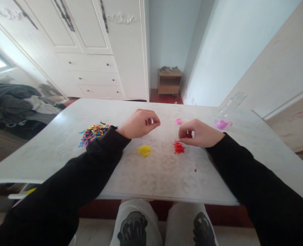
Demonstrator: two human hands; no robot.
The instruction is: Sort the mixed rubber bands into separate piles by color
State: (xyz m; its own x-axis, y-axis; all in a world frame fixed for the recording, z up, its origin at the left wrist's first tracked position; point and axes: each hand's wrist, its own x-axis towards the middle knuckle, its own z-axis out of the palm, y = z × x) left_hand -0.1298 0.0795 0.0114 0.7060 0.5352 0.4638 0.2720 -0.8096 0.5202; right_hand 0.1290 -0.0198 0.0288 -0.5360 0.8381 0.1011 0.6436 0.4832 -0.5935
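Note:
My left hand [139,123] hovers over the middle of the white table [64,150], its fingers curled into a pinch; what it pinches is too small to name. My right hand [198,134] rests just right of a small red pile [178,147] of thin strips, fingers pinched together near that pile. A small yellow pile [144,150] lies below my left hand. A mixed heap of many-coloured strips [93,134] sits at the left beside my left sleeve. A tiny pink pile [178,121] lies between my two hands, further back.
A clear bottle with a pink cap [226,116] lies on the table's right side. Clothes are heaped at the far left [18,102]. A white wardrobe [95,51] and a small wooden nightstand [169,82] stand behind the table.

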